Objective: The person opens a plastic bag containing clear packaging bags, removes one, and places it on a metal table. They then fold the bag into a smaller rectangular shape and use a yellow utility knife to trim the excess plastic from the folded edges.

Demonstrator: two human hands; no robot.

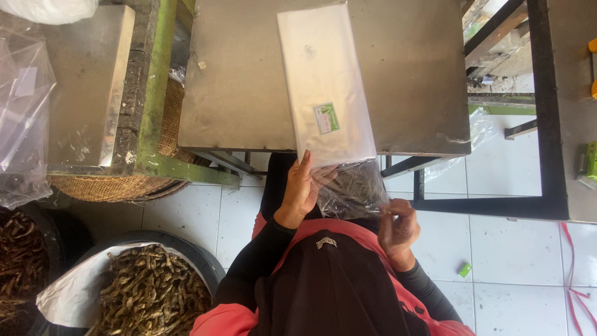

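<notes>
Over metal table (249, 93), both hands on bag (351, 186)

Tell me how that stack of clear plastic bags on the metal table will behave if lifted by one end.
The stack of clear plastic bags looks thin and glossy, so probably floppy, light and slippery. Its near end already droops over the metal table edge between the left hand and right hand.

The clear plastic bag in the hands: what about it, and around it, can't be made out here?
Head view:
- Clear plastic bag: its contents are blurred by creased, shiny film.
- Right hand: fingertips curl at the bag's edge; the grip is too small to see.
- Left hand: palm faces away, hidden.
- Green label on the stack of flat bags: too small to make out.
- Basket of dried fish: cut off by the bottom edge.
</notes>
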